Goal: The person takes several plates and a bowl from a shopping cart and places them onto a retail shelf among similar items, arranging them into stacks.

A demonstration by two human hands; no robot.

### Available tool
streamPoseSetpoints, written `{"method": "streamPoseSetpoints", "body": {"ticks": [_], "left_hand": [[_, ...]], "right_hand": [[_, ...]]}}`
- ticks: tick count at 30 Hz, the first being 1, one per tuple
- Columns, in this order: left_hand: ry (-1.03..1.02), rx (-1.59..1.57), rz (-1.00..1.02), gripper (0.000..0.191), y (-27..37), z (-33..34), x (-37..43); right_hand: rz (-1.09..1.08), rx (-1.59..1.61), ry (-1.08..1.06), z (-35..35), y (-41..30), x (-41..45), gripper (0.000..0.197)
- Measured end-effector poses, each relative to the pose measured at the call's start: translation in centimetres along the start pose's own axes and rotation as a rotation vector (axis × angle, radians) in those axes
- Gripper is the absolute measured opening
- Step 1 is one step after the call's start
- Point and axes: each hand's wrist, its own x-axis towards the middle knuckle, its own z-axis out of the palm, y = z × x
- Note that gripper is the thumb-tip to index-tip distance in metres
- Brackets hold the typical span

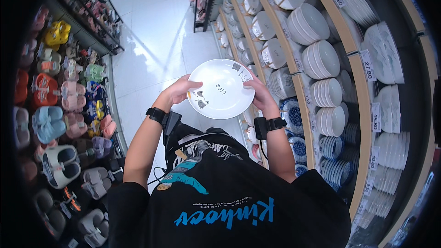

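Before my body I hold a round white plate (224, 100) with a glossy surface, cartoon cat drawings near two sides of its rim and small dark lettering in the middle. My left hand (179, 90) grips its left edge, the thumb lying on the upper face. On the opposite edge, my right hand (260, 93) has its thumb over the printed cat. Most of the fingers of both hands are hidden beneath the plate. The plate is face up and hangs above the floor, apart from the shelves.
Shelves (358, 110) of stacked bowls (322, 58) and plates rise close on my right, with price tags along their edges. Blue-patterned plates (293, 117) stand lower. Slippers and clogs (50, 124) hang along the left. A pale tiled aisle floor (151, 38) runs ahead between black racks (206, 3).
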Motion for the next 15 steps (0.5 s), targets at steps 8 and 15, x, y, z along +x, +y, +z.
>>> {"method": "streamPoseSetpoints", "body": {"ticks": [8,15], "left_hand": [[-0.099,0.031,0.133,0.046,6.3,-6.0,8.9],[0.04,-0.054,0.229,0.044,13.0,-19.0,10.4]], "right_hand": [[-0.196,0.137,0.14,3.1,-2.0,5.9,0.055],[-0.114,0.275,0.267,11.9,1.5,19.7,0.049]]}}
